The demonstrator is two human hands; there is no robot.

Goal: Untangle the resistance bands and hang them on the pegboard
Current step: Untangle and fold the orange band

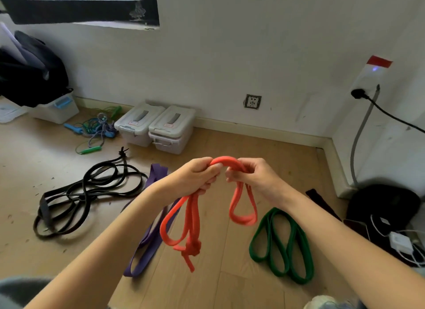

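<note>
Untangling is the step I judge to be in hand, and the red band point(230, 163) is the one being worked. My left hand point(195, 175) has its fingers curled round one end of the raised arch of band, and my right hand point(255, 175) pinches the other end, the two hands near each other above the wooden floor point(218, 285). Loops hang from both fists, and a tight knot point(192, 249) dangles low under the left one. The purple band point(149, 239), green band point(282, 246) and black band point(80, 193) lie on the floor, not yet hung. I see no pegboard from here. Next, I reckon, one hand must drop to that knot and pick it loose while the other keeps the band taut.
</note>
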